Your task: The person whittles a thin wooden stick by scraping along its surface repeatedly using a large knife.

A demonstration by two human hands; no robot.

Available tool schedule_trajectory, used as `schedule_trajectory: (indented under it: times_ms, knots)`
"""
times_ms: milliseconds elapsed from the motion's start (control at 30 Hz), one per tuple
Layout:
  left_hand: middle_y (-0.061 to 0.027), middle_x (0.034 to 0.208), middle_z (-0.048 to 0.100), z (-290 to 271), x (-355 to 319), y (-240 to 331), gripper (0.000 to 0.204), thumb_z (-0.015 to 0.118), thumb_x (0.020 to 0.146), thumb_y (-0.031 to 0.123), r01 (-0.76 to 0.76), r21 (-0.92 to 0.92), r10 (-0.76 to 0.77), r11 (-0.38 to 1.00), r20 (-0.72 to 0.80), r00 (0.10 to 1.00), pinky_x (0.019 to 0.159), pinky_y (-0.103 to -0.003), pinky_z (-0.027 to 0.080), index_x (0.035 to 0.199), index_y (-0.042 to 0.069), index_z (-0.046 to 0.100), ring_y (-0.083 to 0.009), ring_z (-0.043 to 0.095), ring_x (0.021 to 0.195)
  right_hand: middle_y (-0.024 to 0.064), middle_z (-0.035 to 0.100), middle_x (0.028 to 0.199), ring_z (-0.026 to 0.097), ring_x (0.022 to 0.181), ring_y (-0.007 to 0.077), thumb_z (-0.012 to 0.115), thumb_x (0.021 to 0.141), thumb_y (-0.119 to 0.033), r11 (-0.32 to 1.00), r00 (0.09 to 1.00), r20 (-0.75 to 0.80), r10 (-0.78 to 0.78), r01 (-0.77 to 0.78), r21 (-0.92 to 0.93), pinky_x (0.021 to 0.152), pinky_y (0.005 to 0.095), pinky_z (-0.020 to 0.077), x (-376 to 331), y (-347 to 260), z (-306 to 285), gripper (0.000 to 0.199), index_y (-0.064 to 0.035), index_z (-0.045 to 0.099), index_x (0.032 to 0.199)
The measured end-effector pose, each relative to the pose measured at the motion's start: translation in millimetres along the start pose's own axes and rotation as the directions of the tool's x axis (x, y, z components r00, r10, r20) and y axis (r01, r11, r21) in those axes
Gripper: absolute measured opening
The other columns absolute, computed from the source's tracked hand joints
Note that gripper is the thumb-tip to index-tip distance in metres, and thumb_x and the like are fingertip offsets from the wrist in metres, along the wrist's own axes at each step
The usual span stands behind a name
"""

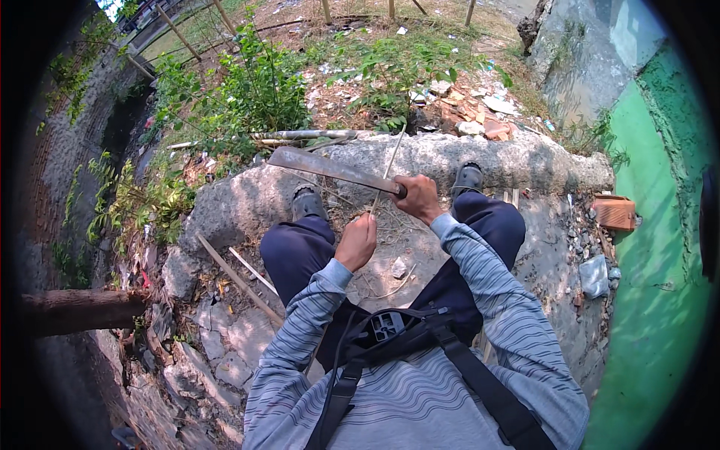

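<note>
My right hand (420, 198) is wrapped round the handle of a machete (330, 167), its broad grey blade pointing left and slightly away from me. Between the fingers of my left hand (357, 241) is the near end of a thin pale stick (390, 163), which slants up and away. The blade crosses the stick close to the handle; whether the two touch I cannot tell. Both hands are above the ground between my bent knees, in front of the rough concrete ledge.
A long concrete ledge (540, 161) runs across ahead, with leafy plants (262, 90) and rubble beyond. Loose sticks (238, 276) lie left of my leg. On the right are an orange-brown block (614, 212) and a green wall (649, 300). A log (86, 310) juts in from the left.
</note>
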State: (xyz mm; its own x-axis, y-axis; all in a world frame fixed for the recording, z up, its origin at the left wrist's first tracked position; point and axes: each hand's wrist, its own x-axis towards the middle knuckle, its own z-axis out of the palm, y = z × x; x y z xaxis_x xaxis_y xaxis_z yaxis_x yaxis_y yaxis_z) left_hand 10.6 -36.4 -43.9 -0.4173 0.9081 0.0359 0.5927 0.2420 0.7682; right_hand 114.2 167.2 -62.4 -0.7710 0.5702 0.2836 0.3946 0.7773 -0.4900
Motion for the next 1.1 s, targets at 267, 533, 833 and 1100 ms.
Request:
schedule_trajectory:
  times_ms: [267,533,833,1100]
  knots:
    - [-0.0302,0.079,0.062,0,-2,-5,0.033,0.041,0.112,0.021,0.014,0.007,-0.014,1.0,0.018,1.0,0.069,-0.059,0.047,0.097,-0.004,0.057,-0.0513,0.063,0.076,0.0137,0.073,0.074,0.073,0.069,0.0359,0.077,0.077,-0.032,0.999,0.999,0.015,0.05,-0.05,0.004,0.068,0.0481,0.0599,2,7,6,0.02,-0.0164,0.076,0.089]
    - [-0.0291,0.076,0.06,1,-17,10,0.027,0.043,0.111,0.018,-0.039,0.047,0.037,0.998,0.042,0.998,0.066,-0.061,0.047,0.098,-0.002,0.054,-0.0506,0.062,0.072,0.0138,0.073,0.074,0.073,0.072,0.0384,0.075,0.079,-0.034,0.987,0.99,-0.037,0.139,-0.136,0.088,0.069,0.0508,0.0597,15,28,-5,0.019,-0.0154,0.075,0.085]
    - [-0.0269,0.074,0.06,-1,-30,8,0.021,0.046,0.109,0.017,-0.155,0.224,0.166,0.962,-0.03,0.986,0.064,-0.061,0.047,0.1,-0.001,0.052,-0.0494,0.06,0.067,0.0148,0.074,0.077,0.073,0.072,0.0377,0.075,0.082,-0.036,0.986,0.995,0.021,0.093,-0.095,0.139,0.069,0.0475,0.0587,16,21,-12,0.025,-0.0111,0.075,0.086]
    - [-0.0239,0.073,0.057,-10,-41,12,0.025,0.046,0.11,0.017,-0.051,0.259,0.06,0.964,-0.027,0.998,0.062,-0.059,0.045,0.096,-0.002,0.053,-0.0468,0.058,0.066,0.0141,0.072,0.073,0.071,0.068,0.0372,0.077,0.081,-0.034,0.99,0.999,-0.008,0.039,-0.037,0.135,0.067,0.0476,0.0575,9,13,-4,0.023,-0.0115,0.073,0.082]
